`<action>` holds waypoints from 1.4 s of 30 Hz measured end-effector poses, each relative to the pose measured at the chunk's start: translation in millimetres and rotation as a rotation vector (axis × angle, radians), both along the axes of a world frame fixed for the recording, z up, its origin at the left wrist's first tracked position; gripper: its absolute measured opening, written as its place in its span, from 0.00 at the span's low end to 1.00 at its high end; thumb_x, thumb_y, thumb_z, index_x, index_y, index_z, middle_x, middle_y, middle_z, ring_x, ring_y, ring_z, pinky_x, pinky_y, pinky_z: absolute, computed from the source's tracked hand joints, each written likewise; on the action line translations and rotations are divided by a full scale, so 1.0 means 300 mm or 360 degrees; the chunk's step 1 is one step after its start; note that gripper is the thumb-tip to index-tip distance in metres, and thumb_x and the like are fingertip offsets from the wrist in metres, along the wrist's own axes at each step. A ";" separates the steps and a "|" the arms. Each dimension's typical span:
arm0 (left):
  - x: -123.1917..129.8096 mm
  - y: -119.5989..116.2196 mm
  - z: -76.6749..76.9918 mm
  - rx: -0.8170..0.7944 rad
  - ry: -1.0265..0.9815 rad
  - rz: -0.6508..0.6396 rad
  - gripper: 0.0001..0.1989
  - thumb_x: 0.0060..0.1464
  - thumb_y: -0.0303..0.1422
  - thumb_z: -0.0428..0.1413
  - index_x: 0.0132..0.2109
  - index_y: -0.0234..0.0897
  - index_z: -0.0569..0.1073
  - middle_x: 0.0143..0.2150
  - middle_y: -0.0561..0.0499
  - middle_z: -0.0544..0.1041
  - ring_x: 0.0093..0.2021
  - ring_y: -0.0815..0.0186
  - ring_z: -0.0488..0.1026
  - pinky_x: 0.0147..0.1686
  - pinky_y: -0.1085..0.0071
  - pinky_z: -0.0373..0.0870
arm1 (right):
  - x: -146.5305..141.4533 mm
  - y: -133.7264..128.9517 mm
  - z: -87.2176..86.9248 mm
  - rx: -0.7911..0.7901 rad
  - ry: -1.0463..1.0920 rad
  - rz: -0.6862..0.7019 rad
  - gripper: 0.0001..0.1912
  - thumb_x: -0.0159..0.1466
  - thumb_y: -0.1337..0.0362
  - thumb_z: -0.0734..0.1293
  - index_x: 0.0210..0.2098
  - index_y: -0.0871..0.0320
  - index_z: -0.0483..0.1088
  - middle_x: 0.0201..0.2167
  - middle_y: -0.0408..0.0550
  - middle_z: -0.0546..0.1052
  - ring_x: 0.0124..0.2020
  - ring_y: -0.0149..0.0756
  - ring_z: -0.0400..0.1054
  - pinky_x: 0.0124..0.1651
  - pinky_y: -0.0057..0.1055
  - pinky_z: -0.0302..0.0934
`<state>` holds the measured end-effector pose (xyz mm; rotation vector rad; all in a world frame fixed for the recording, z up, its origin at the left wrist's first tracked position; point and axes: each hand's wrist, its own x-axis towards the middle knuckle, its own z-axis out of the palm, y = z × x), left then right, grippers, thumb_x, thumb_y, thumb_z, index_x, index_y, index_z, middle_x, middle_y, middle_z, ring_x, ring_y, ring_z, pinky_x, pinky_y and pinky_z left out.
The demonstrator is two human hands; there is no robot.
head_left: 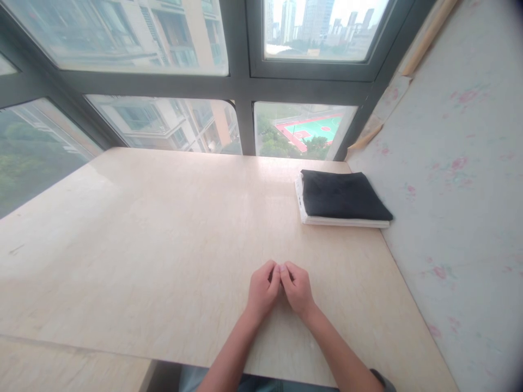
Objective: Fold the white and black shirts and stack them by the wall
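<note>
a pale, faintly mottled stone-like surface [163, 234] fills the corner of the room, its glossy top catching daylight. grey window frames [241, 90] rise along its far and left edges; through the glass are apartment buildings [175, 32], trees [269, 133] and a green and red sports court [321, 129]. on the right stands a wall [461, 207] papered in pale floral print, its covering torn near the window. against that wall, at the far right of the surface, a folded black cloth [343, 195] lies on a flat white stack [347, 222]. small dark marks on the stack's left edge are too small to read. the left hand [263, 287] and right hand [297, 288] rest near the front edge, both loosely clenched and touching at the thumbs and fingers; whether they enclose anything cannot be told. a dark band [383, 380] circles the right wrist.
</note>
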<state>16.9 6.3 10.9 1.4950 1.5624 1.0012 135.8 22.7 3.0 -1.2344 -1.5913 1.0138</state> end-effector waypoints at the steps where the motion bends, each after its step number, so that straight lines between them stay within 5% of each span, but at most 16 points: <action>1: 0.000 0.000 0.000 -0.0001 0.0000 0.0000 0.20 0.66 0.44 0.43 0.28 0.38 0.61 0.23 0.56 0.62 0.26 0.70 0.58 0.28 0.71 0.52 | -0.001 0.000 0.002 -0.0003 -0.0003 0.0000 0.21 0.70 0.57 0.56 0.22 0.55 0.51 0.19 0.37 0.57 0.22 0.27 0.51 0.26 0.27 0.46; 15: -0.003 0.002 0.002 0.0000 -0.0003 0.0009 0.20 0.66 0.43 0.43 0.28 0.38 0.61 0.23 0.56 0.62 0.25 0.70 0.58 0.27 0.71 0.52 | -0.012 0.003 -0.002 -0.0029 0.0011 -0.0017 0.22 0.69 0.56 0.57 0.21 0.55 0.51 0.18 0.37 0.57 0.22 0.28 0.52 0.25 0.27 0.47; 19: -0.006 0.005 0.004 0.0004 0.0023 -0.0036 0.19 0.66 0.42 0.42 0.29 0.38 0.62 0.24 0.55 0.64 0.26 0.70 0.60 0.28 0.71 0.53 | 0.029 0.027 0.054 -0.0124 0.0134 -0.0005 0.21 0.70 0.55 0.57 0.23 0.57 0.62 0.19 0.40 0.66 0.22 0.29 0.60 0.26 0.26 0.55; 23: 0.000 0.006 0.008 0.0014 0.0124 -0.0111 0.18 0.66 0.42 0.43 0.28 0.39 0.59 0.24 0.56 0.61 0.26 0.70 0.58 0.29 0.71 0.52 | 0.204 0.172 0.208 0.0199 0.0029 -0.0445 0.15 0.69 0.55 0.59 0.41 0.57 0.73 0.31 0.48 0.77 0.29 0.34 0.69 0.36 0.31 0.65; 27: 0.007 0.009 0.012 0.0012 0.0175 -0.0137 0.18 0.66 0.41 0.42 0.28 0.39 0.56 0.24 0.56 0.58 0.26 0.70 0.56 0.29 0.71 0.50 | 0.432 0.470 0.297 0.0490 -0.0592 -0.0569 0.17 0.68 0.59 0.57 0.45 0.59 0.74 0.46 0.55 0.78 0.45 0.41 0.72 0.50 0.36 0.65; 32: 0.007 0.012 0.015 0.0020 0.0195 -0.0150 0.18 0.66 0.41 0.42 0.29 0.39 0.56 0.24 0.56 0.59 0.26 0.69 0.57 0.29 0.71 0.50 | 0.575 0.740 0.207 0.0304 -0.1561 -0.0595 0.26 0.65 0.63 0.60 0.61 0.65 0.66 0.62 0.64 0.67 0.62 0.52 0.59 0.60 0.45 0.56; 36: 0.007 0.008 0.013 0.0009 0.0206 -0.0142 0.17 0.66 0.41 0.42 0.29 0.39 0.58 0.24 0.56 0.60 0.26 0.69 0.58 0.29 0.71 0.51 | 0.575 0.766 0.124 0.0247 -0.1883 -0.0537 0.20 0.68 0.65 0.57 0.54 0.61 0.72 0.53 0.59 0.75 0.53 0.46 0.67 0.52 0.39 0.59; 42: 0.008 0.007 0.011 0.0010 0.0215 -0.0139 0.17 0.66 0.41 0.42 0.28 0.39 0.58 0.24 0.56 0.61 0.26 0.69 0.58 0.29 0.71 0.50 | 0.570 0.748 0.127 0.0274 -0.1982 -0.0576 0.18 0.70 0.64 0.57 0.45 0.58 0.78 0.41 0.56 0.79 0.41 0.42 0.70 0.37 0.32 0.58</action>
